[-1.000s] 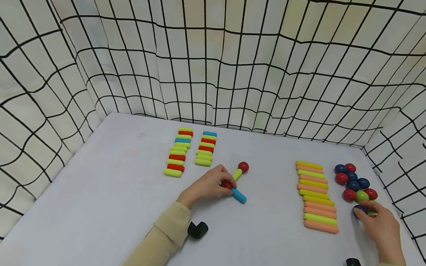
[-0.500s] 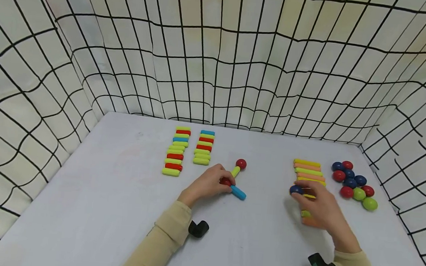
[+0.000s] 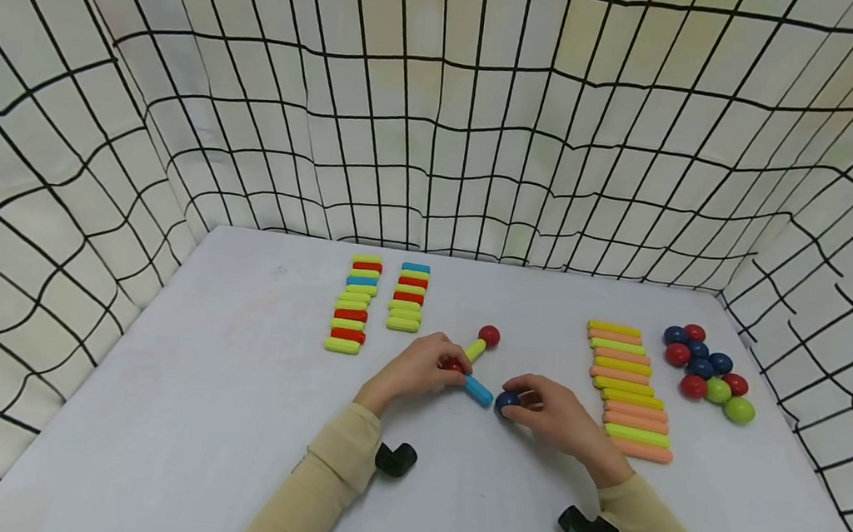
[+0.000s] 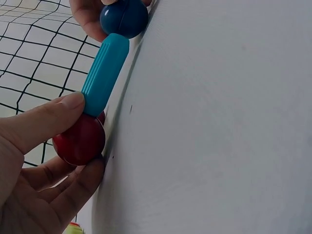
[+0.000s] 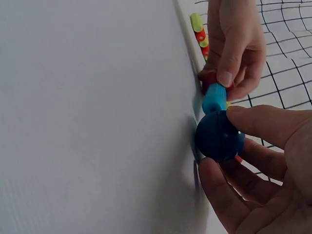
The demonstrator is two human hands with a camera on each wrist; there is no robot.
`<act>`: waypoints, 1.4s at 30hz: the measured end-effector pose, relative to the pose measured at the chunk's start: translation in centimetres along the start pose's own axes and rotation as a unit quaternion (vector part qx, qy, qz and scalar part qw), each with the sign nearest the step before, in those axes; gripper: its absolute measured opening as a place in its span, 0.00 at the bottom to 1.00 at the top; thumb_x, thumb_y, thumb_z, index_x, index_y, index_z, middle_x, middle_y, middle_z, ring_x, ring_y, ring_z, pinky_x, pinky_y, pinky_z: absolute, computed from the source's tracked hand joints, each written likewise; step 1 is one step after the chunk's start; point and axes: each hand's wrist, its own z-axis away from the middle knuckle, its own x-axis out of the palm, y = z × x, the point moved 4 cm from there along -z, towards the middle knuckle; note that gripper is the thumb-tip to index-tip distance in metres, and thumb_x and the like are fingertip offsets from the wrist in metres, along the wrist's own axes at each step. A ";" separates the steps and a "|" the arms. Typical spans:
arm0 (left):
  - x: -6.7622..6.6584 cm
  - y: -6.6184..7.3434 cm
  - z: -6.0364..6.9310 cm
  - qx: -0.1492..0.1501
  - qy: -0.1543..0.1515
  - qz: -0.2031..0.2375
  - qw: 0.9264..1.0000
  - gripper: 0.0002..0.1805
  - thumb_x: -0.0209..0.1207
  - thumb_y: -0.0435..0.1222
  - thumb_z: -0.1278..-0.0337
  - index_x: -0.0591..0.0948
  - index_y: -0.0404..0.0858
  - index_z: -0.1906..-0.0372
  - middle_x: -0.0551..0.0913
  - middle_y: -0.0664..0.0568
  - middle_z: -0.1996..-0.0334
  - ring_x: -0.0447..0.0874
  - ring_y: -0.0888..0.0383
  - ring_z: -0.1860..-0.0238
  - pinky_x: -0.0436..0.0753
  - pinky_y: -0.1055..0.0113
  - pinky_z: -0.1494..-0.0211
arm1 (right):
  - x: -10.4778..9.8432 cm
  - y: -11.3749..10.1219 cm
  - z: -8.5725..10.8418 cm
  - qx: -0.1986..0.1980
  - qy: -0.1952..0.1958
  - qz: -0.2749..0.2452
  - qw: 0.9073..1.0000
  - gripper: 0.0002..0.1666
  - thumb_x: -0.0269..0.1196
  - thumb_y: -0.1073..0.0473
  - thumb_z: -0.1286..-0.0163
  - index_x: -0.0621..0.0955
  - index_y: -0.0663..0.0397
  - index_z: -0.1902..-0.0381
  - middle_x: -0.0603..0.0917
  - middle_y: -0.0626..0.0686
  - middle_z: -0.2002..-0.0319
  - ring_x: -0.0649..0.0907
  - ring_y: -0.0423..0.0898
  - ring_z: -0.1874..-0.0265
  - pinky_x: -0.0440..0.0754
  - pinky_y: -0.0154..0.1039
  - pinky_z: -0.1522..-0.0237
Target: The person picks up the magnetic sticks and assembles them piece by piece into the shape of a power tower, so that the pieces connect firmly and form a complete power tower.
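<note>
My left hand point(image 3: 418, 371) pinches a red ball point(image 4: 80, 141) between thumb and fingers, low over the table. A blue rod point(image 3: 478, 391) runs from that ball toward the right, and a yellow-green rod point(image 3: 475, 350) leads away from it to a second red ball point(image 3: 489, 336). My right hand point(image 3: 553, 414) holds a dark blue ball point(image 5: 219, 136) by thumb and fingertips. In the left wrist view the dark blue ball sits at the free end of the blue rod; whether they are joined or only close I cannot tell.
Two columns of short rods point(image 3: 350, 314) lie left of centre at the back. On the right lies a column of longer rods point(image 3: 630, 398), with several loose balls point(image 3: 700, 368) beyond it. Black netting point(image 3: 437, 125) walls the white table point(image 3: 197, 415).
My right hand has carried the dark blue ball leftward from the pile of balls, across the long rods, to the blue rod's end. My left hand has kept its hold on the red ball.
</note>
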 end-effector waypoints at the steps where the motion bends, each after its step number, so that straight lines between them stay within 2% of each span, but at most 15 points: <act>1: 0.0 0.0 0.0 0.000 0.000 0.001 1.000 0.05 0.65 0.36 0.40 0.86 0.46 0.59 0.76 0.55 0.61 0.72 0.58 0.57 0.76 0.67 0.55 | 0.1 -0.1 -0.1 -0.003 -0.002 -0.001 1.000 0.21 0.67 0.54 0.35 0.80 0.57 0.46 0.82 0.51 0.52 0.81 0.49 0.54 0.81 0.48 0.49; 4: 0.2 0.1 0.0 0.001 -0.005 -0.014 1.000 0.08 0.66 0.36 0.41 0.87 0.46 0.56 0.75 0.54 0.59 0.72 0.57 0.55 0.76 0.66 0.54 | 0.4 -0.2 -0.2 -0.010 -0.003 -0.002 1.000 0.21 0.67 0.54 0.35 0.80 0.57 0.47 0.82 0.50 0.53 0.81 0.48 0.55 0.81 0.48 0.49; 7: 0.6 0.5 0.0 0.015 -0.016 -0.061 0.998 0.12 0.68 0.36 0.43 0.87 0.46 0.54 0.73 0.52 0.56 0.70 0.57 0.53 0.76 0.67 0.52 | 0.6 -0.2 -0.1 -0.012 -0.002 -0.003 1.000 0.20 0.67 0.55 0.34 0.80 0.57 0.47 0.82 0.50 0.53 0.81 0.48 0.55 0.81 0.48 0.48; 10: 1.1 1.0 0.0 0.034 -0.021 -0.113 0.993 0.12 0.69 0.36 0.44 0.87 0.46 0.54 0.72 0.50 0.55 0.69 0.56 0.52 0.76 0.68 0.52 | 0.7 -0.2 -0.1 -0.012 -0.001 -0.004 1.000 0.20 0.67 0.55 0.34 0.80 0.57 0.47 0.82 0.50 0.53 0.81 0.48 0.55 0.81 0.48 0.47; 12: 1.2 1.3 0.0 0.039 -0.020 -0.129 0.991 0.11 0.69 0.36 0.45 0.87 0.46 0.56 0.71 0.50 0.56 0.68 0.56 0.52 0.75 0.68 0.53 | 0.7 -0.3 -0.1 -0.013 -0.002 -0.007 1.000 0.21 0.67 0.55 0.34 0.80 0.57 0.46 0.82 0.50 0.53 0.81 0.48 0.55 0.81 0.49 0.47; 18: 1.0 1.1 0.1 0.018 -0.001 -0.092 0.996 0.11 0.69 0.35 0.45 0.86 0.44 0.56 0.71 0.50 0.56 0.70 0.56 0.52 0.77 0.66 0.49 | 0.8 -0.4 0.0 -0.009 0.005 -0.021 1.000 0.19 0.67 0.55 0.34 0.80 0.55 0.48 0.82 0.50 0.53 0.81 0.48 0.54 0.80 0.50 0.47; 21: 0.9 0.9 0.1 0.017 0.001 -0.083 0.996 0.11 0.68 0.35 0.44 0.86 0.44 0.55 0.71 0.50 0.54 0.71 0.55 0.51 0.77 0.65 0.47 | 0.8 -0.4 0.0 -0.006 0.006 -0.027 1.000 0.19 0.67 0.54 0.34 0.81 0.54 0.48 0.83 0.49 0.53 0.81 0.48 0.54 0.80 0.50 0.47; 26: 0.9 0.9 0.1 0.045 -0.016 -0.082 0.996 0.11 0.68 0.35 0.44 0.86 0.44 0.55 0.75 0.50 0.52 0.72 0.56 0.51 0.77 0.64 0.46 | 0.6 -0.6 -0.3 -0.012 -0.010 -0.018 1.000 0.18 0.66 0.52 0.33 0.81 0.53 0.49 0.83 0.49 0.53 0.81 0.48 0.54 0.82 0.45 0.51; 29: 1.0 1.1 0.1 0.069 -0.042 -0.085 0.993 0.11 0.67 0.34 0.43 0.87 0.44 0.54 0.77 0.50 0.49 0.73 0.55 0.48 0.76 0.64 0.43 | -0.1 -1.1 -0.8 -0.039 0.018 0.016 0.999 0.17 0.65 0.54 0.32 0.81 0.55 0.49 0.83 0.51 0.53 0.81 0.48 0.56 0.83 0.43 0.55; 31: 1.1 1.2 0.1 0.082 -0.059 -0.085 0.991 0.11 0.66 0.33 0.42 0.87 0.44 0.53 0.78 0.50 0.47 0.73 0.54 0.46 0.75 0.63 0.41 | -0.7 -1.6 -1.3 -0.068 0.052 0.054 0.995 0.16 0.66 0.57 0.33 0.81 0.57 0.50 0.81 0.53 0.54 0.80 0.49 0.57 0.83 0.43 0.57; 33: 1.0 1.3 0.1 0.089 -0.071 -0.081 0.990 0.12 0.65 0.32 0.41 0.87 0.44 0.53 0.78 0.50 0.45 0.73 0.54 0.44 0.74 0.64 0.39 | -1.2 -2.0 -1.8 -0.099 0.080 0.100 0.987 0.16 0.68 0.60 0.35 0.81 0.59 0.51 0.80 0.55 0.55 0.79 0.51 0.58 0.82 0.45 0.55; 37: 0.5 1.2 0.2 0.088 -0.071 -0.073 0.991 0.13 0.63 0.32 0.39 0.86 0.45 0.50 0.78 0.52 0.43 0.73 0.55 0.42 0.74 0.64 0.38 | -1.3 -2.5 -2.8 -0.151 0.067 0.190 0.968 0.16 0.70 0.62 0.38 0.83 0.59 0.53 0.81 0.56 0.53 0.76 0.53 0.56 0.78 0.48 0.51; 39: -0.2 1.1 0.4 0.075 -0.049 -0.070 0.993 0.14 0.63 0.32 0.38 0.85 0.44 0.48 0.78 0.52 0.43 0.74 0.55 0.41 0.74 0.63 0.37 | -1.1 -2.7 -3.3 -0.162 0.054 0.228 0.959 0.15 0.71 0.60 0.39 0.84 0.57 0.54 0.82 0.55 0.53 0.76 0.53 0.56 0.77 0.48 0.51; 42: -1.8 0.6 0.7 0.028 0.017 -0.075 0.997 0.16 0.63 0.33 0.38 0.82 0.42 0.45 0.79 0.52 0.44 0.74 0.53 0.41 0.74 0.59 0.36 | -1.1 -2.7 -3.8 -0.167 0.044 0.267 0.948 0.15 0.71 0.60 0.39 0.85 0.55 0.55 0.82 0.54 0.55 0.75 0.52 0.56 0.78 0.46 0.53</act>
